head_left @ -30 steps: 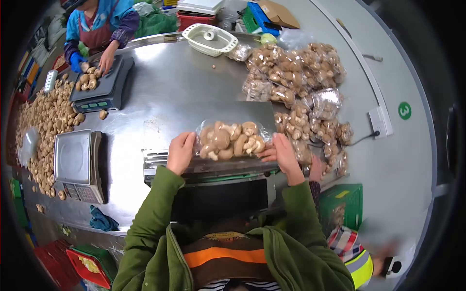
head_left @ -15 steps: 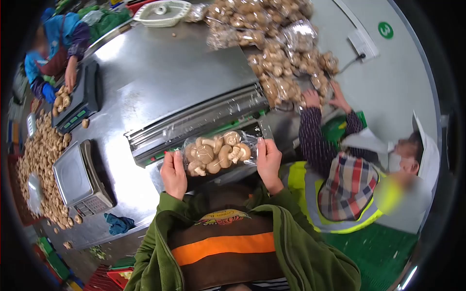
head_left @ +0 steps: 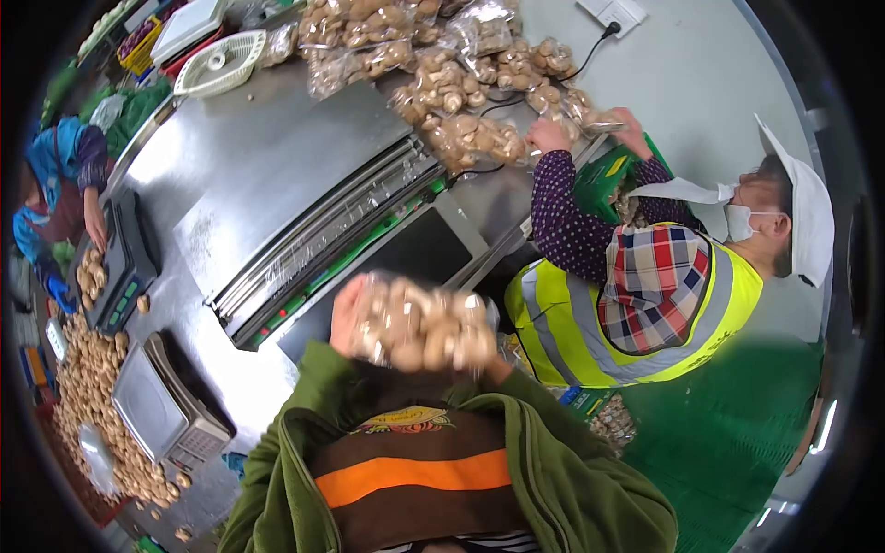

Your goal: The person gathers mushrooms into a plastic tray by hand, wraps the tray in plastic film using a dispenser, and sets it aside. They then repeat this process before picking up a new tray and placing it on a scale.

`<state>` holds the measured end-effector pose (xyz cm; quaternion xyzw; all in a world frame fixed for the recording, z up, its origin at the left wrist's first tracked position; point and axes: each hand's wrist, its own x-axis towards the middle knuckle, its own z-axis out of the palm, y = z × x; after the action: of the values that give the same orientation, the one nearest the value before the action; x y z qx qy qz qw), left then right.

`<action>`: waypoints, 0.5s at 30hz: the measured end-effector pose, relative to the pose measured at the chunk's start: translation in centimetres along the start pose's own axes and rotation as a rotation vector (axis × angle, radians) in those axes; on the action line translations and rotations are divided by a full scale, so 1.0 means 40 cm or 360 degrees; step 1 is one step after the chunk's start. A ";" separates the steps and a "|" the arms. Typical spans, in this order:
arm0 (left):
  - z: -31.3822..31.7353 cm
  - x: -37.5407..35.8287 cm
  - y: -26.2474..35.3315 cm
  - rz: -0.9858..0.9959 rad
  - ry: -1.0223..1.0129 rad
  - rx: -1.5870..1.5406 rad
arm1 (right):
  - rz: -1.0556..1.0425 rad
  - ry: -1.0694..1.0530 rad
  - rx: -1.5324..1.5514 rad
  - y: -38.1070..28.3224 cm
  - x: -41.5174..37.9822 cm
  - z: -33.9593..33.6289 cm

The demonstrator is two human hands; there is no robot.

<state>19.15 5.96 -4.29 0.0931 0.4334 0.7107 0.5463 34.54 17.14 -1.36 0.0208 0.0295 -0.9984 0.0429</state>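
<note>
A clear plastic bag of mushrooms point(head_left: 424, 330), smeared by motion, is held up in front of my chest. My left hand point(head_left: 347, 316) is closed round the left end of the bag. At its lower right, my right hand point(head_left: 498, 370) supports it from behind, and most of those fingers are hidden by the bag. Just beyond the bag lies the wrapping machine point(head_left: 327, 244), with a long sealing bar and a dark flat plate point(head_left: 419, 249) on its near side.
Bagged mushrooms point(head_left: 475, 138) are heaped at the back. On the right a co-worker in a yellow vest point(head_left: 636, 341) handles bags over a green crate point(head_left: 604, 180). Loose mushrooms point(head_left: 92, 387) and two scales point(head_left: 157, 401) lie left, near another person point(head_left: 60, 166).
My view has turned right. The bag has been tipped up and brought nearer my body, and my right hand has gone from its right edge to behind it. The co-worker now holds a bag.
</note>
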 end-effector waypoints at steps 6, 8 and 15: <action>0.223 -0.174 0.117 0.0273 -0.0618 -0.0367 | -0.0171 0.0473 -0.0991 0.047 -0.076 0.192; 0.157 -0.180 0.151 -0.0998 -0.1005 -0.0713 | -0.0148 0.0532 -0.1194 0.034 -0.123 0.199; 0.009 -0.123 -0.135 -0.0344 -0.0958 -0.0499 | 0.0019 0.0940 -0.2226 -0.146 -0.115 0.159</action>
<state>25.04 2.08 -6.27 0.1670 0.1461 0.6474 0.7292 38.36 22.93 5.51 0.2554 0.6657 -0.6999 0.0418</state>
